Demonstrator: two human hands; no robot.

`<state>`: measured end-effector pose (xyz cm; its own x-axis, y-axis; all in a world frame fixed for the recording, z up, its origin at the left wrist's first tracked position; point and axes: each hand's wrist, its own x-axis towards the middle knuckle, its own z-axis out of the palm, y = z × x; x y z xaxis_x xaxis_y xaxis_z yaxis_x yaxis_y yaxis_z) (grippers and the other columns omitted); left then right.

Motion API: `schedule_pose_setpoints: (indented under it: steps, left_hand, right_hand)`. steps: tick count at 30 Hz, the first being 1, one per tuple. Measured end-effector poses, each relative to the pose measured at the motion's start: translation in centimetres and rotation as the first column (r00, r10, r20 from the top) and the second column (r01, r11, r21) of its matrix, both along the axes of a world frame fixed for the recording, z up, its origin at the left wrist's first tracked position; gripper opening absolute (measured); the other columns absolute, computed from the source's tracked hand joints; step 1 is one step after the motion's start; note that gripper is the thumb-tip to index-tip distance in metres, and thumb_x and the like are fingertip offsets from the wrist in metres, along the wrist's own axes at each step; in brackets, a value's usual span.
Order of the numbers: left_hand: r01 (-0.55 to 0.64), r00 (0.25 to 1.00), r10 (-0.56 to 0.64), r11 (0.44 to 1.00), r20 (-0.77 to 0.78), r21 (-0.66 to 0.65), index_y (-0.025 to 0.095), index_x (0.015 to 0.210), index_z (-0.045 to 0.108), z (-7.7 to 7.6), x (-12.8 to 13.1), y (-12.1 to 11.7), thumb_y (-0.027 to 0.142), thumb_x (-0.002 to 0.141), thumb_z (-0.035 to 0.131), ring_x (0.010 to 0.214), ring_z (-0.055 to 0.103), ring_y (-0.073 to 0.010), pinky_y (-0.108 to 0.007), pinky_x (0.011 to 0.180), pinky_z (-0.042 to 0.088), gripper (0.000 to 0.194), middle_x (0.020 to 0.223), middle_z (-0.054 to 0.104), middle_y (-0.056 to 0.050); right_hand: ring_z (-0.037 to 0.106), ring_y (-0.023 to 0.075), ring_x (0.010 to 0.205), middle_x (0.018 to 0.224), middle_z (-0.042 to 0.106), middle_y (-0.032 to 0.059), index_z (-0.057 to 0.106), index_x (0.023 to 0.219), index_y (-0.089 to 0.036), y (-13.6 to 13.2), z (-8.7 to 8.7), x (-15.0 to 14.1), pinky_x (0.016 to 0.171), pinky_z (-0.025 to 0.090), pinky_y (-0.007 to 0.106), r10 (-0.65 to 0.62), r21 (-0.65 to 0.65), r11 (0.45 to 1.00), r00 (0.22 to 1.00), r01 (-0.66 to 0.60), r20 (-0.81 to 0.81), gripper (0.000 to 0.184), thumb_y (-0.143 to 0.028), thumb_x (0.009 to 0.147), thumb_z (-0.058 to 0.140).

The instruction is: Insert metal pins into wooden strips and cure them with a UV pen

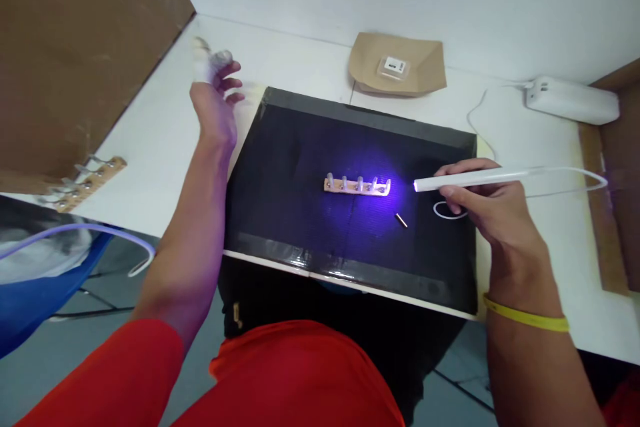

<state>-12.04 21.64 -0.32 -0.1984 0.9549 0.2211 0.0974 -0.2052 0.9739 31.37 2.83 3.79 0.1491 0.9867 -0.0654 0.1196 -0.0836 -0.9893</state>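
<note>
My right hand (483, 193) grips a white pen-shaped UV lamp (470, 178) on a thin cable, its glowing tip pointing left. Violet light falls on a small wooden strip (350, 191) that carries several upright clear pegs on metal studs. The strip lies on the black mat (300, 140). Below its right end rests a short copper-coloured pin (401, 220). Beyond the mat's left edge, my left hand (217, 103) is closed around a small whitish bottle (204, 68). Blur hides the bottle's details.
A brown paper tray (367, 67) holding a small clear box (394, 67) stands at the back. At right is a white power strip (573, 100) with a cable. Another strip with clear hooks (93, 185) lies at left, beside a brown partition (75, 47).
</note>
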Motion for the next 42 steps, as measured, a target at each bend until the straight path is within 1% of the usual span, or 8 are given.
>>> schedule_pose_setpoints:
  steps: [2, 5, 12, 17, 26, 32, 36, 42]
  left_hand:
    - [-0.108, 0.953, 0.134, 0.988, -0.273, 0.106, 0.024, 0.102, 0.065, -0.2, 1.0, -0.1, 0.106, 0.073, 0.047, 0.108, 0.053, -0.0212, -0.050, 0.101, 0.045, 0.089, 0.112, 0.063, -0.001]
    - [-0.077, 0.862, 0.141, 0.986, -0.486, 0.149, 0.024, 0.099, 0.068, -0.5, 2.4, -1.0, 0.098, 0.080, 0.053, 0.105, 0.055, -0.0214, -0.049, 0.098, 0.047, 0.078, 0.112, 0.063, -0.003]
    - [-0.096, 0.836, 0.166, 0.983, -0.524, 0.157, 0.028, 0.097, 0.071, -2.3, 1.0, -0.3, 0.084, 0.090, 0.056, 0.114, 0.063, -0.0304, -0.051, 0.098, 0.051, 0.059, 0.115, 0.066, -0.006]
    - [-0.309, 0.692, 0.400, 0.916, -0.601, 0.255, 0.025, 0.103, 0.069, -4.3, -1.2, 1.2, 0.087, 0.086, 0.058, 0.132, 0.049, -0.0280, -0.056, 0.117, 0.031, 0.065, 0.117, 0.067, -0.006]
    - [-0.310, 0.732, 0.368, 0.929, -0.573, 0.200, 0.026, 0.099, 0.066, -4.0, -1.3, 1.2, 0.093, 0.078, 0.064, 0.123, 0.042, -0.0292, -0.064, 0.122, 0.023, 0.070, 0.116, 0.061, -0.005]
    - [0.002, 0.761, 0.115, 0.984, -0.638, 0.180, 0.028, 0.111, 0.068, -2.0, 3.0, -1.5, 0.072, 0.091, 0.067, 0.119, 0.060, -0.0252, -0.053, 0.112, 0.048, 0.048, 0.126, 0.066, -0.003]
    - [0.289, 0.761, -0.098, 0.936, -0.641, 0.201, 0.026, 0.110, 0.072, -0.9, 7.2, -4.2, 0.054, 0.099, 0.065, 0.121, 0.067, -0.0243, -0.048, 0.111, 0.055, 0.031, 0.127, 0.069, -0.006]
    - [0.398, 0.719, -0.201, 0.904, -0.665, 0.157, 0.026, 0.111, 0.073, -0.5, 9.1, -5.5, 0.042, 0.096, 0.071, 0.132, 0.065, -0.0253, -0.047, 0.117, 0.054, 0.023, 0.139, 0.067, -0.006]
  right_hand:
    - [0.054, 0.0074, 0.045, 0.087, 0.080, 0.0039, 0.074, 0.082, -0.021, 0.4, -0.2, -0.3, 0.039, 0.042, 0.022, 0.035, -0.031, 0.999, 0.998, -0.036, -0.044, 0.034, -0.026, 0.059, 0.100]
    - [0.052, 0.0061, 0.043, 0.086, 0.080, 0.0012, 0.073, 0.084, -0.021, 0.9, -0.4, -0.8, 0.038, 0.041, 0.021, 0.097, -0.057, 0.993, 0.993, -0.102, -0.074, 0.039, -0.031, 0.058, 0.100]
    - [0.051, 0.0063, 0.042, 0.082, 0.079, -0.0001, 0.072, 0.085, -0.022, 1.2, -0.9, -0.8, 0.037, 0.041, 0.021, 0.130, -0.065, 0.989, 0.987, -0.136, -0.091, 0.044, -0.035, 0.054, 0.101]
    - [0.053, 0.0072, 0.042, 0.083, 0.079, 0.0015, 0.072, 0.085, -0.022, 0.9, -1.1, -0.3, 0.038, 0.041, 0.021, 0.080, -0.061, 0.994, 0.989, -0.088, -0.124, 0.039, -0.027, 0.057, 0.099]
    - [0.053, 0.0075, 0.044, 0.081, 0.078, 0.0025, 0.073, 0.084, -0.022, 0.8, -0.9, -0.7, 0.037, 0.041, 0.020, 0.044, -0.068, 0.996, 0.991, -0.053, -0.126, 0.038, -0.025, 0.056, 0.098]
    - [0.054, 0.0074, 0.046, 0.084, 0.078, 0.0013, 0.073, 0.085, -0.023, 0.5, -0.9, -0.9, 0.038, 0.042, 0.020, 0.029, -0.049, 0.998, 0.992, -0.035, -0.119, 0.038, -0.026, 0.057, 0.099]
    - [0.054, 0.0075, 0.043, 0.084, 0.078, 0.0013, 0.073, 0.087, -0.023, 0.4, -0.9, -1.0, 0.037, 0.040, 0.021, 0.063, -0.017, 0.998, 0.986, -0.066, -0.154, 0.037, -0.024, 0.059, 0.098]
    - [0.051, 0.0072, 0.040, 0.085, 0.078, -0.0015, 0.073, 0.089, -0.026, 0.5, -1.2, -1.4, 0.033, 0.037, 0.021, 0.131, 0.028, 0.991, 0.979, -0.129, -0.156, 0.032, -0.025, 0.065, 0.095]
